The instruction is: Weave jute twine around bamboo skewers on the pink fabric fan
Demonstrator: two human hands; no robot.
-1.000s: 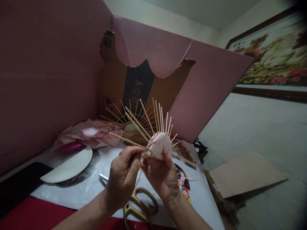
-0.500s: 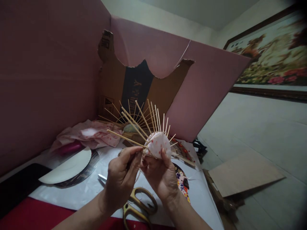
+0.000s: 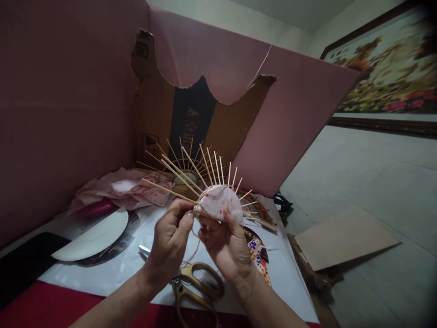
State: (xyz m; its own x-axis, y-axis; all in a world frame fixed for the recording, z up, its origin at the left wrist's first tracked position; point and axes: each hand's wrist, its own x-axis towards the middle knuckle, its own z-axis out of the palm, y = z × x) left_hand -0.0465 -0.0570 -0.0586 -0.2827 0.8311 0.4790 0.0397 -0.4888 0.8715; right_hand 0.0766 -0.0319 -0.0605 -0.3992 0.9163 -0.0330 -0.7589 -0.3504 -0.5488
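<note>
A half-round piece covered in white cloth with red dots (image 3: 220,201) has thin wooden sticks fanning out from its curved edge. My right hand (image 3: 230,248) grips it from below, thumb on the cloth face. At its left corner, my left hand (image 3: 170,241) pinches a thin twine (image 3: 195,246) by the lowest stick. The twine hangs between my hands down to the table. Gold-handled scissors (image 3: 201,278) lie below my hands, with their blades partly hidden by my left hand.
Behind stands a similar stick fan (image 3: 185,178) before torn cardboard (image 3: 228,132). Dotted cloth (image 3: 119,189), a magenta object (image 3: 97,208) and a white half-disc (image 3: 95,237) lie left. A colourful printed piece (image 3: 257,259) is at right, on the white table cover (image 3: 288,278).
The camera view has shifted slightly. The cloth-covered piece has turned to face the camera more, and my left hand has moved a little left. More of the twine shows.
</note>
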